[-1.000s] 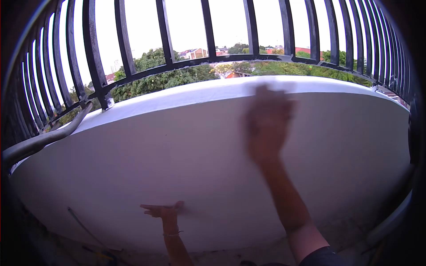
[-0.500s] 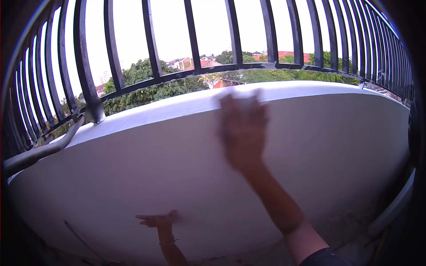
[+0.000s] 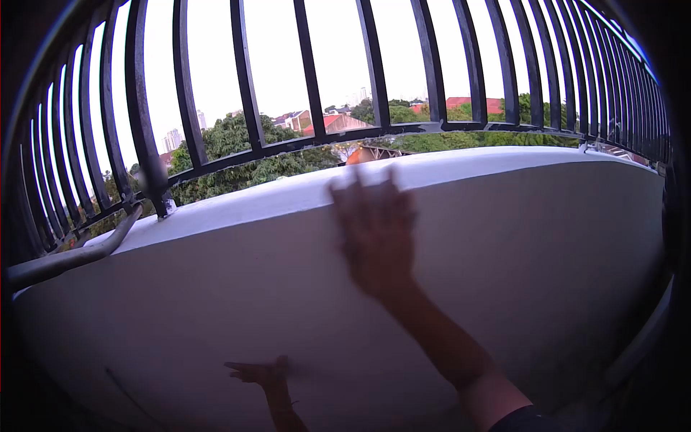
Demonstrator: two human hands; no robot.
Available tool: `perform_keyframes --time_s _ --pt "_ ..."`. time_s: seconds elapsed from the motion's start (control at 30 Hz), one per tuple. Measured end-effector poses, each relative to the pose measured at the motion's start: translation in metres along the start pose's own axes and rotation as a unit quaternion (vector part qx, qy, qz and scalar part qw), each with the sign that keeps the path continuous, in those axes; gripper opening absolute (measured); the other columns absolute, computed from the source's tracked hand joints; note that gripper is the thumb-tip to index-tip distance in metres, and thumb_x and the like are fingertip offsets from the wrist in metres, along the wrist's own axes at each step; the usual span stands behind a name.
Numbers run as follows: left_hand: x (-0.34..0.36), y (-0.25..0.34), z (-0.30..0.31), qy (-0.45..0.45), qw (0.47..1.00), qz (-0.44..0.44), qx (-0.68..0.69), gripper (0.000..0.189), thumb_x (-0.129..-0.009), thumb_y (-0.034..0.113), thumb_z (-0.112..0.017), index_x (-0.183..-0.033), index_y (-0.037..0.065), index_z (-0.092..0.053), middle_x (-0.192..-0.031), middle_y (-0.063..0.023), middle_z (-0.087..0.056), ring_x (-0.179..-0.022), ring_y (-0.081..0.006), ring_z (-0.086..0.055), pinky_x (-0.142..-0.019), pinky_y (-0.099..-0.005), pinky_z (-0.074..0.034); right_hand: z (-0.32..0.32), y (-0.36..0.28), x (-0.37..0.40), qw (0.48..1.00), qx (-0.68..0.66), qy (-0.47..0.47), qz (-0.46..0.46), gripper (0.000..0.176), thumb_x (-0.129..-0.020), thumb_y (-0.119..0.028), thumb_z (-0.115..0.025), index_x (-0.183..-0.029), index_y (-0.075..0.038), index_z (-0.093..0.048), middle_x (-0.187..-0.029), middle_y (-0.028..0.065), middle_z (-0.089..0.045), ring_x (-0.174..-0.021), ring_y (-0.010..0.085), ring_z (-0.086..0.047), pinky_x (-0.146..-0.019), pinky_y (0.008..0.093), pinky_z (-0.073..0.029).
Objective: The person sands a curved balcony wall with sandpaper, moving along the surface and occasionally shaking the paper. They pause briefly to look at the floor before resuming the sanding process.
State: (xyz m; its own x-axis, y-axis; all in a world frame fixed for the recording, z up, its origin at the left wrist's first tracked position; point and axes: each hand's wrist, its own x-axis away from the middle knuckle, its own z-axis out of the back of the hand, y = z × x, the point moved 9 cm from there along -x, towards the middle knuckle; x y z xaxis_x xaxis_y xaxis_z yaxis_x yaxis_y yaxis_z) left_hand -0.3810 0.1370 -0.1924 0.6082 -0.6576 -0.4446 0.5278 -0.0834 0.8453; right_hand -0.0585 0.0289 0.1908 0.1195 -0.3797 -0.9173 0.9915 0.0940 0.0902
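My right hand [image 3: 378, 234] reaches up in the middle of the view, its fingers pointing away from me and spread apart. The fingertips overlap the white ledge [image 3: 461, 160] on top of the low wall, and the palm lies in front of the wall's plain face [image 3: 518, 245]. Motion blurs these fingers; no held object can be made out. Lower down, my left hand [image 3: 260, 373] is in front of the same wall face, with fingers stretched toward the left and thumb apart. A thin band [image 3: 294, 402] circles the left wrist.
Dark metal railing bars [image 3: 309, 72] stand along the ledge. A grey pipe [image 3: 65, 261] bends up to the ledge on the left. Low on the left, a thin dark rod or cord [image 3: 129, 396] shows against the wall. Trees [image 3: 230, 147] and rooftops lie beyond.
My right hand has shifted left and slightly down in view, still spread. The left hand sits a little lower. The railing and ledge appear lower too, as the view has tilted up.
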Motion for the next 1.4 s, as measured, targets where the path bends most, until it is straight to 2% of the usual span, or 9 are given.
perform_keyframes --time_s 0.17,0.3,0.43,0.7,0.83,0.97,1.1,1.23,1.4 --pt "0.016 0.048 0.014 -0.079 0.994 0.069 0.01 0.13 -0.077 0.032 -0.08 -0.151 0.01 0.026 -0.149 -0.0416 0.023 -0.14 -0.0589 0.016 -0.113 -0.0653 -0.003 -0.047 -0.005 0.13 0.967 -0.033 -0.122 0.223 0.067 -0.088 -0.025 -0.059 -0.151 -0.026 -0.036 -0.156 0.0029 -0.037 -0.142 0.0273 -0.036 -0.116 0.0437 -0.028" --pt "0.025 0.045 0.011 -0.133 0.988 0.075 0.032 0.13 -0.079 0.04 -0.077 -0.148 0.003 0.028 -0.147 -0.0401 0.029 -0.139 -0.0595 0.019 -0.112 -0.0676 -0.001 0.012 0.172 0.138 0.986 0.083 0.032 -0.144 0.06 -0.105 -0.045 -0.018 -0.152 -0.012 -0.035 -0.162 0.0161 -0.017 -0.151 0.038 -0.008 -0.118 0.0564 -0.001" --pt "0.021 0.038 0.008 -0.149 0.987 0.05 0.027 0.134 -0.077 0.049 -0.077 -0.147 0.0 0.026 -0.145 -0.0431 0.028 -0.138 -0.0611 0.018 -0.11 -0.0711 -0.005 0.046 0.13 0.032 0.959 0.08 0.217 -0.167 0.06 -0.104 -0.047 -0.015 -0.154 -0.018 -0.031 -0.164 0.0055 -0.017 -0.15 0.0383 -0.01 -0.118 0.0573 0.002" --pt "0.023 0.059 0.025 -0.137 0.987 0.079 -0.042 0.142 -0.07 0.052 -0.082 -0.145 -0.009 0.023 -0.151 -0.0379 0.02 -0.139 -0.0608 0.011 -0.112 -0.0687 -0.009 -0.068 -0.076 0.122 0.954 0.079 -0.051 0.284 0.06 -0.091 -0.031 -0.053 -0.149 -0.032 -0.041 -0.158 -0.0022 -0.034 -0.143 0.036 -0.033 -0.117 0.0474 -0.025" --pt "0.017 0.032 0.012 -0.111 0.983 -0.019 -0.147 0.158 -0.056 0.072 -0.081 -0.147 -0.006 0.021 -0.149 -0.0436 0.017 -0.138 -0.0638 0.01 -0.106 -0.0722 -0.022 -0.048 0.057 0.167 0.985 0.142 -0.011 0.101 0.049 -0.1 -0.033 -0.04 -0.148 -0.028 -0.044 -0.159 0.0103 -0.029 -0.146 0.0441 -0.023 -0.116 0.0585 -0.016" --pt "0.02 0.033 0.011 -0.137 0.975 -0.035 -0.173 0.162 -0.052 0.075 -0.08 -0.146 -0.008 0.023 -0.145 -0.0469 0.02 -0.136 -0.0665 0.012 -0.104 -0.0769 -0.017 -0.006 0.044 0.069 0.99 0.088 0.077 -0.078 0.049 -0.1 -0.03 -0.037 -0.149 -0.023 -0.042 -0.16 0.0137 -0.027 -0.148 0.0465 -0.014 -0.115 0.0628 -0.013" --pt "0.02 0.024 -0.003 -0.063 0.932 -0.151 -0.323 0.166 -0.047 0.072 -0.084 -0.146 -0.007 0.023 -0.144 -0.0478 0.021 -0.135 -0.0665 0.014 -0.102 -0.0775 -0.02 -0.058 -0.119 0.027 0.968 0.002 -0.106 0.227 0.065 -0.09 -0.02 -0.048 -0.153 -0.018 -0.033 -0.161 0.0072 -0.027 -0.148 0.0321 -0.023 -0.12 0.0522 -0.016" --pt "0.017 0.043 0.031 -0.128 0.989 0.038 -0.058 0.172 -0.039 0.075 -0.084 -0.147 -0.006 0.021 -0.146 -0.047 0.02 -0.137 -0.0636 0.013 -0.101 -0.0742 -0.026 -0.086 -0.159 0.124 0.89 0.086 -0.066 0.444 0.074 -0.084 -0.022 -0.053 -0.155 -0.022 -0.029 -0.159 0.0034 -0.031 -0.145 0.0232 -0.03 -0.12 0.0383 -0.021" --pt "0.009 0.034 0.024 -0.132 0.985 0.04 -0.108 0.175 -0.034 0.07 -0.089 -0.148 -0.004 0.022 -0.148 -0.0428 0.022 -0.139 -0.0592 0.017 -0.104 -0.0705 -0.025 -0.061 -0.03 0.127 0.974 0.056 -0.092 0.201 0.062 -0.087 -0.028 -0.059 -0.146 -0.04 -0.044 -0.159 -0.0015 -0.032 -0.145 0.0353 -0.028 -0.108 0.0509 -0.034"
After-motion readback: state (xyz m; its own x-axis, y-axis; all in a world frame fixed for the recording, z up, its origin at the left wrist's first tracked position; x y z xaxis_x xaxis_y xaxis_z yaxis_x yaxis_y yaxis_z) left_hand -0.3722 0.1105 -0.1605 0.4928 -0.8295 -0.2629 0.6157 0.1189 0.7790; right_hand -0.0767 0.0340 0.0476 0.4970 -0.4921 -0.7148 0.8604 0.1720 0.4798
